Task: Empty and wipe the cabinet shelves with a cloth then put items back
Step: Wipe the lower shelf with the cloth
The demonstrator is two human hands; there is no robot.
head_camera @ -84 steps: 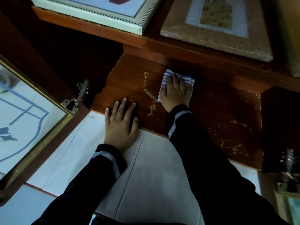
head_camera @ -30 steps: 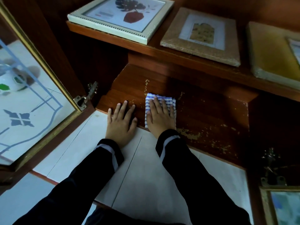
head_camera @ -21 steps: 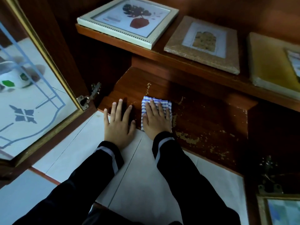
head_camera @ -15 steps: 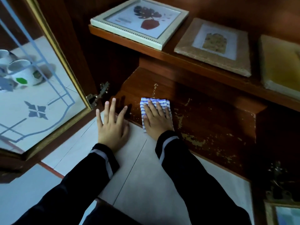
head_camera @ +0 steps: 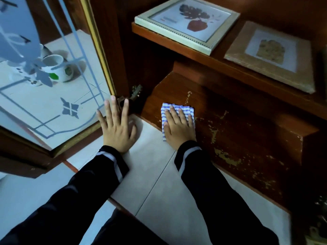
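Right hand (head_camera: 178, 128), center of frame: palm down on the cloth (head_camera: 184, 107), fingers straight and together, grip flat, pressing, not curled round it. The cloth is blue-and-white checked, folded, and lies on the front left part of the bottom shelf (head_camera: 238, 124), its near edge hanging over the shelf front toward the tile floor (head_camera: 159, 183). The shelf is dark wood with scuffed, flaking patches to the right of the cloth.

Left hand (head_camera: 117, 128), left of center: grip wide, fingers spread and straight, holding nothing, palm down on the tile floor. Its fingertips reach the lower corner of the open glass door (head_camera: 53, 103) near the hinge (head_camera: 136, 92); contact unclear.

Mugs (head_camera: 58, 68) show through the glass, upper left. On the upper shelf (head_camera: 177, 45), top right, a white framed picture (head_camera: 187, 22) and a brown framed picture (head_camera: 270, 55) lie flat, side by side.
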